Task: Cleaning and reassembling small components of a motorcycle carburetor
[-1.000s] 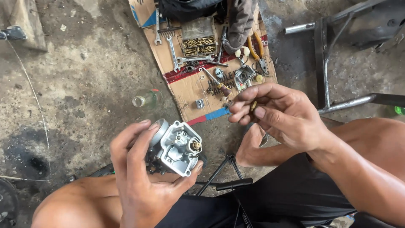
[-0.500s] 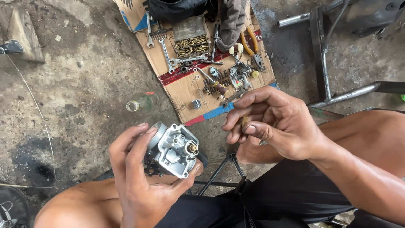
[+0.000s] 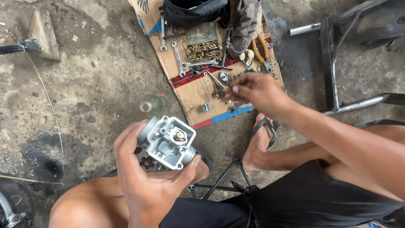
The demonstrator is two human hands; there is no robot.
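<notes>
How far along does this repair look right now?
Already done: the silver metal carburettor body is open, its inner brass part exposed. In hand: the left hand holds that body, while the right hand reaches over the small loose metal parts on the brown cardboard sheet. Left: those parts still lie unfitted, so much seems to remain.

Left hand (image 3: 145,185) grips a silver carburetor body (image 3: 168,143), open face upward, brass jet at its centre. Right hand (image 3: 255,90), at two o'clock from the carburetor, reaches over a cardboard sheet (image 3: 192,95) (strewn with small metal parts), fingertips pinched together. Wrenches (image 3: 179,57) and a tin of brass fittings (image 3: 203,46) lie at twelve o'clock; orange-handled pliers (image 3: 260,50) lie beside them. A small glass jar (image 3: 152,104) stands at eleven o'clock.
</notes>
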